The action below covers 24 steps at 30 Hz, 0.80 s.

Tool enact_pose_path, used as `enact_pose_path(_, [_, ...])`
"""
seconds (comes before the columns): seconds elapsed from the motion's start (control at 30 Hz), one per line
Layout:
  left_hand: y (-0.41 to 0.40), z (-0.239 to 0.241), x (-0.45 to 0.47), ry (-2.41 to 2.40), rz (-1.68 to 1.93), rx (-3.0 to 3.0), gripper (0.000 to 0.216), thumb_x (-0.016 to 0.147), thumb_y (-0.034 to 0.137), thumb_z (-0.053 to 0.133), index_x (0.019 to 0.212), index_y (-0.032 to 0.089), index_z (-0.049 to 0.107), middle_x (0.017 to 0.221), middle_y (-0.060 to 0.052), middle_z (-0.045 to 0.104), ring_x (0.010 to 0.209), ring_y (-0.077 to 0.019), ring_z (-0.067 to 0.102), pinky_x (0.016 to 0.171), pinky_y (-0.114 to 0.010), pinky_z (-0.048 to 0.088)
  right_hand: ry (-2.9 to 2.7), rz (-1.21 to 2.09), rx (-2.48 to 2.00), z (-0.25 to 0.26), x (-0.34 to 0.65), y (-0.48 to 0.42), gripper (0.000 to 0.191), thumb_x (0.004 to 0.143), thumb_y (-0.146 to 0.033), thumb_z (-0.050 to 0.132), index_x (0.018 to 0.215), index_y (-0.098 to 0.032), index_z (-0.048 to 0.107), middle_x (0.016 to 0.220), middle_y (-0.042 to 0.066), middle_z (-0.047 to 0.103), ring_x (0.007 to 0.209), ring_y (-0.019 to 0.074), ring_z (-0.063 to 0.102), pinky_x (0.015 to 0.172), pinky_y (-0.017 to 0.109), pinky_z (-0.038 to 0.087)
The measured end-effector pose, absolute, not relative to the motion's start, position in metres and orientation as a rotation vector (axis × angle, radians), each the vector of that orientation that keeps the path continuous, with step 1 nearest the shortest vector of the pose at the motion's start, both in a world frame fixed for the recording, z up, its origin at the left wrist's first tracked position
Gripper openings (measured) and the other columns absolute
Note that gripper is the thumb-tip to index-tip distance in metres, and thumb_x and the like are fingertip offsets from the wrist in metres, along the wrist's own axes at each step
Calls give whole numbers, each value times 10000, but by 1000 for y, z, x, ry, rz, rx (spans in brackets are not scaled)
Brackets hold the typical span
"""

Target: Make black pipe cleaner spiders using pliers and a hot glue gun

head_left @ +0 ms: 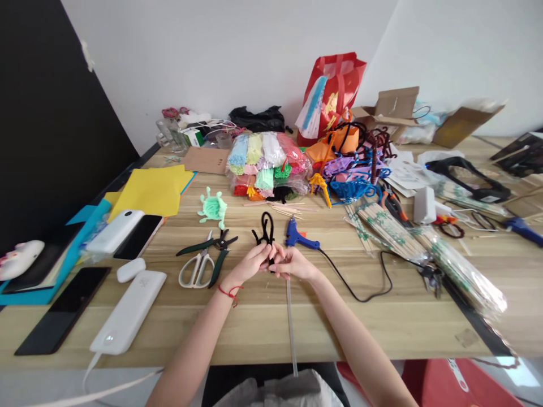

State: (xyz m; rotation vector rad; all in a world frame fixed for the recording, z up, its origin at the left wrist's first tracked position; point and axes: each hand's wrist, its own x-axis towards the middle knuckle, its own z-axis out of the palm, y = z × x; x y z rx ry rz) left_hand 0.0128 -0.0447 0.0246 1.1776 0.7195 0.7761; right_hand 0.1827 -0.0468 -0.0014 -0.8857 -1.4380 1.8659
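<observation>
My left hand (252, 263) and my right hand (292, 262) meet above the wooden table (271, 328), both with fingers pinched on a black pipe-cleaner shape (265, 230) that loops upward from them. A red string circles my left wrist. A blue glue gun (298, 237) lies just beyond my right hand, its black cord (360, 282) trailing right. A clear glue stick (291, 328) lies along the table under my right forearm.
White scissors (195, 270) and green pliers (214, 251) lie left of my hands. Beyond are a mint pipe-cleaner figure (212, 208), bagged coloured pipe cleaners (267, 164) and yellow paper (148, 192). Phones and a power bank (129, 311) lie left; bundled sticks (424, 249) right.
</observation>
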Motion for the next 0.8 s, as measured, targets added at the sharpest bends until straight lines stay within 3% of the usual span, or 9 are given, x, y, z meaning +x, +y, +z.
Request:
enact_pose_path(0.17, [-41,21,8,728,820,1148,421,858,571,491,724,176,433,543,67,346,420,-51,279,403,-189,187,-1486,1900,-872,-3,179,-48,332,658,-425,784,654,-121,652,548,-1,649,350,42,456,342,170,297])
enact_pose_path(0.3, [-36,25,3,711,868,1144,418,868,565,473,767,160,480,626,51,387,412,-28,236,389,-190,141,-1506,1950,-880,-5,176,-50,331,665,-423,783,663,-117,655,562,13,663,357,45,469,349,170,305])
enact_pose_path(0.53, [-29,25,-9,735,913,1130,416,868,548,495,840,140,568,562,60,349,413,-40,254,392,-196,156,-1574,1989,-939,0,171,-55,385,632,-476,788,659,-119,648,568,14,662,371,46,479,360,170,320])
enact_pose_path(0.8, [-29,22,-10,734,781,1072,453,853,550,504,673,135,534,577,12,465,384,-27,212,385,-217,107,-1604,2041,-946,-2,170,-56,381,624,-471,797,660,-122,649,575,10,665,374,44,479,358,166,324])
